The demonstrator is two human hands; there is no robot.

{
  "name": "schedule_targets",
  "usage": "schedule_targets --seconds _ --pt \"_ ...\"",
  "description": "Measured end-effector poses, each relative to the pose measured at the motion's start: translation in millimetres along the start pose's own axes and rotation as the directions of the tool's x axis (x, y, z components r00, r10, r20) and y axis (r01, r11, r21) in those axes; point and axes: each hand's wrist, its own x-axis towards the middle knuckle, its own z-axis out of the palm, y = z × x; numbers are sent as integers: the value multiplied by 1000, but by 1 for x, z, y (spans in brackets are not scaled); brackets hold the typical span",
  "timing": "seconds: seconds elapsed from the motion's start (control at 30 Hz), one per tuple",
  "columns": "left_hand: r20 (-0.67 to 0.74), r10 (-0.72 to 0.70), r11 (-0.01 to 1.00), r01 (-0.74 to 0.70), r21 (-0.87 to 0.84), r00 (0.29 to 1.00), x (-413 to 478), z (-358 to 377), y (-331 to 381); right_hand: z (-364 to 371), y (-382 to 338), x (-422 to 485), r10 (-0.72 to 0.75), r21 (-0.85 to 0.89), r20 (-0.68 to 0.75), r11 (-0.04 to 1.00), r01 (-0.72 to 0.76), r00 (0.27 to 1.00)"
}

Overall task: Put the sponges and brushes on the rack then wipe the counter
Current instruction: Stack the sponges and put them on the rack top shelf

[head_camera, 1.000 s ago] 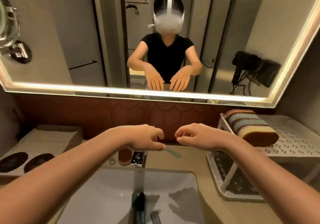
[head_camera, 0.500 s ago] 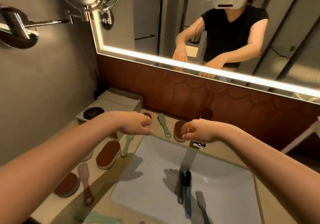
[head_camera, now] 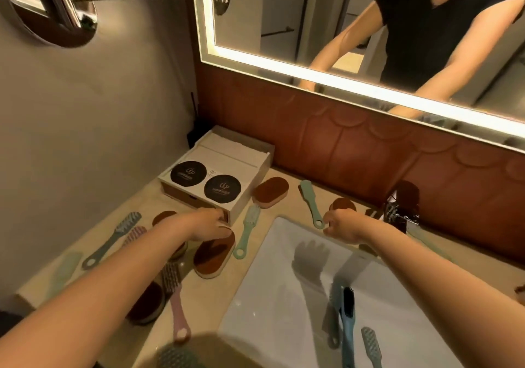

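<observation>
1. Sponges and brushes lie scattered over the beige stone counter. None is on the rack, which is out of my view, so I judge the gathering has barely begun.
2. Directly under the left hand sits a brown oval sponge with a pale base. It lies flat with the brown face up, so it should be easy to lift from above.
3. That hand's fingers curve down over the sponge's far end. I cannot tell whether they have clamped on it or merely touch it.
4. Between the two hands lies a mint-green plastic brush, its ring end nearer me.
5. The right hand is loosely curled and holds nothing. Its fingertips are just beside the ring end of a second green brush, which I judge the natural place to pinch it.
6. Just beyond its knuckles sits a smaller brown sponge.
7. Below the right forearm, in the white basin, lies a blue brush that will need fishing out.
</observation>
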Motion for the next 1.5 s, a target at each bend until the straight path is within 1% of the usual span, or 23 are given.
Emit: schedule_targets --seconds 0.07,0.17,0.27,0.4,0.5,0.63,0.77,0.83,0.9,0.97,1.0,1.07,1.1,1.13,1.17,1.23,1.3,1.37,1.43,1.47,1.5 --pt "-20 -44 999 45 10 999 16 11 -6 10 6 16 35 21 -5 999 -35 999" --pt "-28 -102 994 103 34 994 38 28 -16 25 16 40 71 -7 -3 997 -71 997" --pt "-36 -144 988 146 52 989 54 44 -22 37 29 58 146 -17 -28 989 -146 989" --pt "-85 -150 986 156 64 985 62 58 -22 42 42 76 228 -14 -52 973 -229 972" --pt "-132 -145 978 162 128 981 63 61 -18 45 51 88 265 13 -22 964 -264 964" --pt "-150 -153 982 167 85 977 69 61 -13 51 56 99 268 55 -22 962 -267 963" --pt "-198 -159 987 158 -25 967 68 60 -12 57 54 98 285 128 -102 954 -272 953" --pt "-237 -163 983 137 -122 958 65 57 -10 58 52 94 293 183 -145 947 -265 945" --pt "-264 -147 966 81 -246 953 61 55 -6 58 49 87 287 279 -203 934 -225 936" --pt "-255 -103 907 -14 -420 961 58 53 0 55 41 75 255 381 -277 914 -138 926" --pt "-230 -85 846 -52 -530 970 56 52 5 55 37 69 238 440 -315 895 -81 919" --pt "-138 -58 677 -63 -733 989 44 51 21 53 27 49 223 589 -362 807 36 905" --pt "-76 -50 577 -33 -816 996 39 51 28 53 18 41 213 671 -353 736 88 911" --pt "-9 -36 478 9 -878 999 35 52 35 53 11 33 206 755 -337 642 133 919" --pt "43 -17 400 46 -915 999 27 53 46 53 7 18 205 827 -318 538 165 926" --pt "96 16 283 88 -955 995 18 59 62 55 -1 -8 212 921 -265 346 181 941" --pt "129 28 218 120 -968 991 10 65 78 61 1 -31 224 972 -182 186 142 957" --pt "168 50 169 158 -973 984 2 72 93 68 11 -53 235 997 -70 49 60 969" --pt "196 75 128 185 -974 978 -4 79 105 73 20 -73 226 991 25 -134 6 974" --pt "202 91 123 191 -974 975 -8 85 113 76 26 -86 216 972 48 -234 4 975" --pt "206 102 121 193 -974 973 -13 90 121 79 31 -97 202 950 62 -312 4 977"
